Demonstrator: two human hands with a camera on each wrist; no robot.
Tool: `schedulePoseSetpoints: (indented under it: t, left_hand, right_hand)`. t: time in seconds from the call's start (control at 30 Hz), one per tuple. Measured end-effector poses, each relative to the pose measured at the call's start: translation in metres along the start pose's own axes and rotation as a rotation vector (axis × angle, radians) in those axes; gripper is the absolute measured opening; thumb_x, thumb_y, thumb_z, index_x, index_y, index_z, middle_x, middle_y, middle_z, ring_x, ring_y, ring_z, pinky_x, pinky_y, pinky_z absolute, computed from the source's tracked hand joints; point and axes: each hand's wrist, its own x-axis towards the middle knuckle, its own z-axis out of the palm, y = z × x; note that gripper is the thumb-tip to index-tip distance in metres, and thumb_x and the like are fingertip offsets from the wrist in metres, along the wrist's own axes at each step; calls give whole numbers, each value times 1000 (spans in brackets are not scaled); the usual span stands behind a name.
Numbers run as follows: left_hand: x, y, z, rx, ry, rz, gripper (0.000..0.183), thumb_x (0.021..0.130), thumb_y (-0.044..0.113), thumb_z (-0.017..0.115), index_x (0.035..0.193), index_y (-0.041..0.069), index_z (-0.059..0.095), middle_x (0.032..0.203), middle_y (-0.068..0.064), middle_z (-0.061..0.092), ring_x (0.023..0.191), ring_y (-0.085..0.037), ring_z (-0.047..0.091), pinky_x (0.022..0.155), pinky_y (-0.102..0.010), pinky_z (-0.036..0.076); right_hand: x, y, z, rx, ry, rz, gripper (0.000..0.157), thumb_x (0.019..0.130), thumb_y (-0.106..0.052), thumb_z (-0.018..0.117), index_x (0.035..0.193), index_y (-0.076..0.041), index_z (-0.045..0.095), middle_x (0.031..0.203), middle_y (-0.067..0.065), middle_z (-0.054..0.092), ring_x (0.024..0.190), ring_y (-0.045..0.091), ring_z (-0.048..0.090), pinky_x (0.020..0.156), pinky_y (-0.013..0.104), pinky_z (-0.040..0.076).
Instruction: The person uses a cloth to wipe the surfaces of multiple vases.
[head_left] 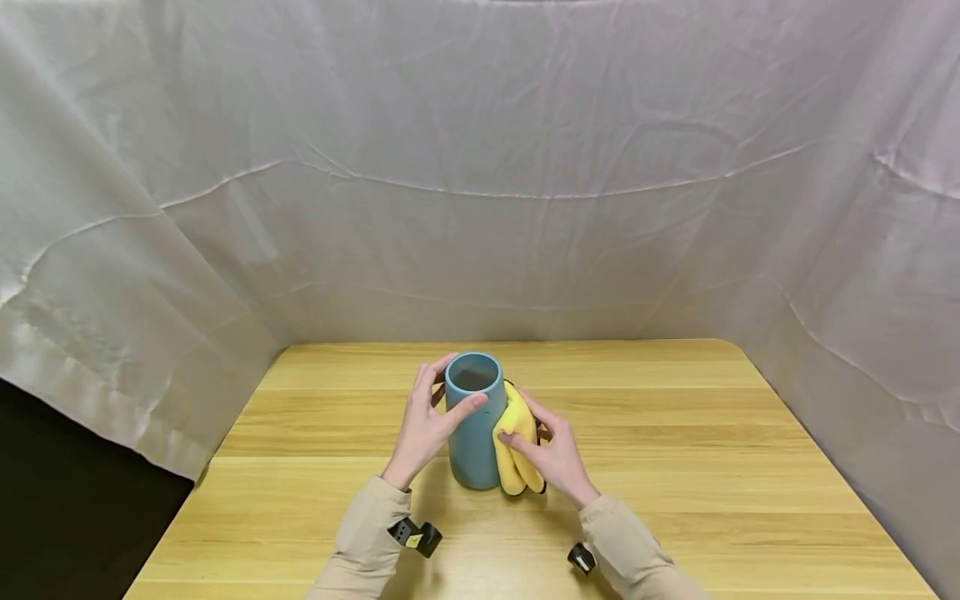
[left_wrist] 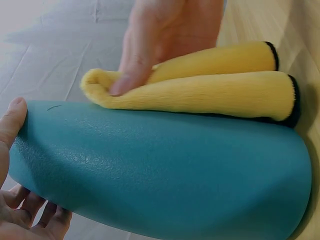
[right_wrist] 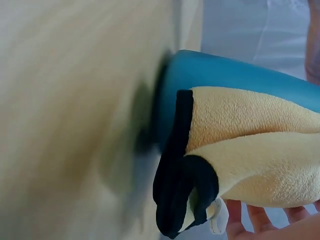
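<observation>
A blue, open-topped vase (head_left: 474,450) stands upright on the wooden table. My left hand (head_left: 423,423) grips it near the rim, thumb on the near side and fingers round the back. In my right hand (head_left: 557,457) is a folded yellow cloth (left_wrist: 215,92) with dark edging, pinched near its top and lying along the vase's right side. The cloth's folds hang down almost to the table, and a white tag (right_wrist: 219,216) shows at its edge in the right wrist view. High on the vase wall is a thin dark mark (left_wrist: 54,107).
The light wooden table (head_left: 675,467) stretches out on both sides of the vase. Pale grey fabric (head_left: 525,250) hangs behind it and at left and right. Both sleeved wrists carry small black cameras.
</observation>
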Motion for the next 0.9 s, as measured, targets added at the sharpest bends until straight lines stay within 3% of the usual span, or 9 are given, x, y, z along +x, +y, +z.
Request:
schedulePoseSetpoints:
  t: [0.6,0.73,0.9]
  left_hand:
    - [0,0,0,3,1,0,67,84,16,82,144,11,51,126,-10,55,120,-26,53,110,-55,46]
    - [0,1,0,3,1,2,67,84,16,82,144,11,51,126,-10,55,120,-26,53,110,-54,45]
    - [0,0,1,-2,-1,3,66,85,16,82,144,13,51,125,-10,55,119,-26,53,110,-53,45]
  right_hand:
    - [-5,6,1,18,0,26,66,84,-16,80,146,-19,55,142,8,63,99,8,60,79,26,51]
    - [0,-6,1,19,16,31,65,85,-16,79,146,-22,55,143,6,62,100,10,59,81,28,50]
    - [11,-30,-2,32,40,-29,65,86,-15,80,146,-23,55,139,5,65,95,12,58,76,29,49]
